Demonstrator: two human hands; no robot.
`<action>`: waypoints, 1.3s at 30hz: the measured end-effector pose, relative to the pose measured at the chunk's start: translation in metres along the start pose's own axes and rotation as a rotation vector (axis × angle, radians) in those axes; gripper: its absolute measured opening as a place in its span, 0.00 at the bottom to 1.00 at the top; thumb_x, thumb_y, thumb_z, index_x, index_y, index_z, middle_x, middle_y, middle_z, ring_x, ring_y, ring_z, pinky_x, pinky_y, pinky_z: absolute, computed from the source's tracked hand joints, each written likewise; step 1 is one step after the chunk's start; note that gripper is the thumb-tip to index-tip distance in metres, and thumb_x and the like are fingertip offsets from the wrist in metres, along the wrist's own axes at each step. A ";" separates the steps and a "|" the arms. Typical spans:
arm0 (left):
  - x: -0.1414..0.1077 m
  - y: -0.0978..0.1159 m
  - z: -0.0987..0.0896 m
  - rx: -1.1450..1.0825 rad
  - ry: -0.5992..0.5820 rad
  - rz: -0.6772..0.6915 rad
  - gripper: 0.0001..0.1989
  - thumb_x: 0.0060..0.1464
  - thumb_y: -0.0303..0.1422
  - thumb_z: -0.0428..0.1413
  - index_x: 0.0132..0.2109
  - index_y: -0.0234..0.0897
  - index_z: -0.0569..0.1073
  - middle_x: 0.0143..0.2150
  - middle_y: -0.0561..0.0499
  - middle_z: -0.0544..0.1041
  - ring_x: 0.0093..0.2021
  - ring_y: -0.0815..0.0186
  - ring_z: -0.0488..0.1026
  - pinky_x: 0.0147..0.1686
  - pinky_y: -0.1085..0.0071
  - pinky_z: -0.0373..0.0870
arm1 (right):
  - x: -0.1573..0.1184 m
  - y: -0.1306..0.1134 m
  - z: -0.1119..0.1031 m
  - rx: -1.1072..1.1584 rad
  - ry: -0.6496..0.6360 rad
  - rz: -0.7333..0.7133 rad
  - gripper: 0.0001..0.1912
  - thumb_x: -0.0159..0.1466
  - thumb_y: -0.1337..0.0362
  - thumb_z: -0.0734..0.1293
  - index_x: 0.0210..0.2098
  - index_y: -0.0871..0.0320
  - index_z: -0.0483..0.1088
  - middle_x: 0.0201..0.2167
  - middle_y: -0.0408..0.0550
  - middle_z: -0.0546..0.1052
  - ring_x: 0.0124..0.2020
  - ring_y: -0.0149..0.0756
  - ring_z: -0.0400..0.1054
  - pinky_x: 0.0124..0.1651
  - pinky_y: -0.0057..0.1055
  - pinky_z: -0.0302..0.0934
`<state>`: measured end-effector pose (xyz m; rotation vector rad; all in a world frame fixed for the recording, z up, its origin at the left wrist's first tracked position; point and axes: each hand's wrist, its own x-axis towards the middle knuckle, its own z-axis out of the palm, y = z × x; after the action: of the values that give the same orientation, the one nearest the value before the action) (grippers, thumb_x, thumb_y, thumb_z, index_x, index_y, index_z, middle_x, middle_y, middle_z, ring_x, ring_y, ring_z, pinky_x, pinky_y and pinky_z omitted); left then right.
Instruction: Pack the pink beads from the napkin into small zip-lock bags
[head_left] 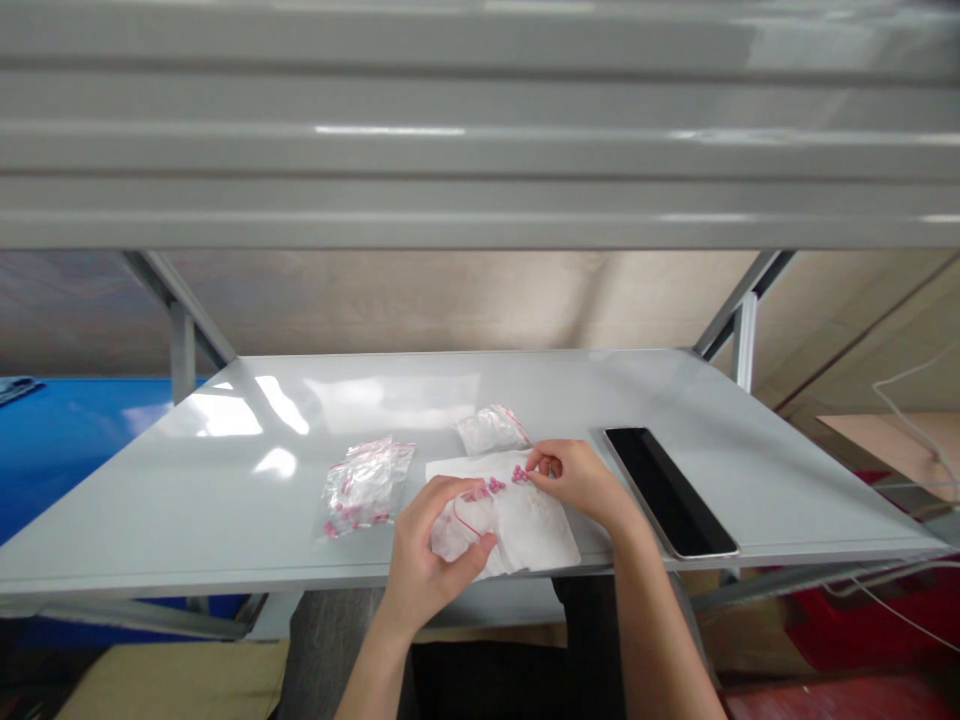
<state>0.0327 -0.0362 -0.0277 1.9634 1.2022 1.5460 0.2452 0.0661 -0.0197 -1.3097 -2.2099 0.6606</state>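
- Left hand [442,548]: fingers curled over, thumb low, closed around a clear zip bag [459,532] with a red seal line; bag lying on a white paper sheet [536,525].
- Right hand [574,482]: fingers bent, fingertips [529,464] pinched together right at a small cluster of pink pieces [519,474]; whether 1 piece sits in the pinch is too small to tell.
- More of the pink pieces in a short row on the sheet, between the 2 hands.
- Left of the sheet, just beside it: a second clear bag [366,486], crumpled, holding pink pieces.
- Just past the sheet's far edge: a third clear bag [489,431], whitish inside.
- Right of the right hand: a black tablet [667,492] with a silver edge, lying flat and angled on a glossy pale grey counter [225,500].
- Overhead: a grey metal shelf [480,130].
- Left of the counter: a blue surface [67,460].
- Lower right: a red crate [847,625].
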 end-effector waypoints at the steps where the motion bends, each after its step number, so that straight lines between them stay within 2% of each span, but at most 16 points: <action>1: 0.000 0.000 0.000 0.002 0.001 0.001 0.17 0.53 0.30 0.62 0.51 0.43 0.74 0.43 0.48 0.79 0.42 0.59 0.77 0.43 0.65 0.73 | 0.000 0.000 0.000 0.000 0.000 0.001 0.06 0.55 0.73 0.67 0.26 0.58 0.76 0.19 0.41 0.74 0.23 0.31 0.64 0.27 0.25 0.53; 8: -0.001 0.001 0.000 0.012 -0.003 0.002 0.18 0.53 0.30 0.62 0.51 0.42 0.74 0.43 0.49 0.79 0.42 0.60 0.77 0.43 0.66 0.73 | -0.002 -0.004 -0.002 0.001 -0.010 0.008 0.05 0.56 0.71 0.69 0.30 0.58 0.77 0.19 0.40 0.73 0.22 0.30 0.63 0.27 0.26 0.52; 15: -0.001 0.002 0.000 0.030 -0.011 -0.009 0.17 0.53 0.30 0.62 0.51 0.42 0.74 0.43 0.48 0.79 0.42 0.59 0.77 0.43 0.65 0.74 | 0.000 -0.003 0.000 0.033 0.025 0.004 0.04 0.55 0.71 0.69 0.26 0.58 0.76 0.18 0.39 0.70 0.22 0.30 0.62 0.26 0.26 0.51; 18: -0.001 0.001 0.001 0.032 -0.016 -0.018 0.17 0.53 0.31 0.62 0.51 0.42 0.74 0.43 0.47 0.79 0.43 0.58 0.77 0.43 0.64 0.74 | -0.005 -0.018 -0.007 0.091 0.096 -0.020 0.03 0.58 0.68 0.68 0.30 0.58 0.76 0.19 0.40 0.70 0.22 0.30 0.61 0.27 0.26 0.54; 20: -0.001 0.001 0.001 0.026 -0.020 -0.022 0.17 0.53 0.31 0.62 0.51 0.42 0.74 0.44 0.47 0.79 0.43 0.58 0.76 0.43 0.64 0.73 | -0.014 -0.036 -0.013 0.234 0.124 -0.107 0.05 0.60 0.65 0.68 0.32 0.58 0.76 0.21 0.41 0.71 0.23 0.30 0.61 0.27 0.26 0.56; 23: -0.001 0.002 0.002 0.012 -0.016 -0.023 0.17 0.53 0.30 0.62 0.51 0.42 0.74 0.44 0.48 0.78 0.43 0.59 0.77 0.43 0.64 0.73 | -0.026 -0.063 -0.016 0.431 0.058 -0.281 0.04 0.61 0.65 0.69 0.33 0.57 0.77 0.23 0.42 0.72 0.24 0.29 0.61 0.27 0.25 0.57; 27: 0.001 0.002 0.002 0.001 -0.022 -0.032 0.16 0.52 0.29 0.61 0.50 0.41 0.74 0.43 0.48 0.79 0.42 0.59 0.77 0.41 0.65 0.73 | -0.030 -0.079 -0.007 0.371 0.007 -0.332 0.06 0.59 0.71 0.70 0.32 0.56 0.79 0.22 0.40 0.70 0.24 0.29 0.61 0.29 0.26 0.56; 32: 0.000 0.001 0.002 0.021 -0.004 -0.008 0.17 0.52 0.29 0.62 0.50 0.42 0.74 0.43 0.48 0.79 0.42 0.58 0.77 0.42 0.64 0.73 | -0.024 -0.072 -0.004 0.401 0.047 -0.332 0.05 0.62 0.67 0.70 0.33 0.56 0.81 0.23 0.43 0.75 0.24 0.30 0.63 0.29 0.27 0.58; 35: -0.001 0.002 0.002 0.024 -0.013 -0.006 0.18 0.52 0.30 0.62 0.51 0.42 0.74 0.43 0.48 0.79 0.42 0.59 0.76 0.42 0.65 0.73 | -0.018 -0.054 -0.009 0.428 0.210 -0.240 0.06 0.63 0.64 0.70 0.33 0.57 0.80 0.26 0.46 0.78 0.26 0.33 0.67 0.30 0.28 0.61; 37: -0.001 0.003 0.002 0.027 -0.021 -0.008 0.18 0.53 0.29 0.62 0.51 0.42 0.73 0.43 0.49 0.78 0.42 0.60 0.76 0.43 0.65 0.73 | -0.013 -0.039 -0.011 0.299 0.279 -0.144 0.05 0.62 0.67 0.69 0.32 0.59 0.79 0.27 0.48 0.78 0.27 0.34 0.68 0.31 0.29 0.62; 39: 0.000 0.003 0.002 0.029 -0.021 -0.004 0.18 0.53 0.29 0.62 0.52 0.42 0.73 0.43 0.49 0.78 0.42 0.61 0.76 0.43 0.66 0.72 | -0.007 -0.025 -0.008 0.144 0.231 -0.103 0.06 0.61 0.72 0.68 0.32 0.59 0.79 0.28 0.48 0.78 0.28 0.35 0.69 0.34 0.30 0.62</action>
<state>0.0352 -0.0378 -0.0266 1.9896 1.2263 1.5099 0.2368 0.0512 0.0008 -1.1321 -1.9901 0.5861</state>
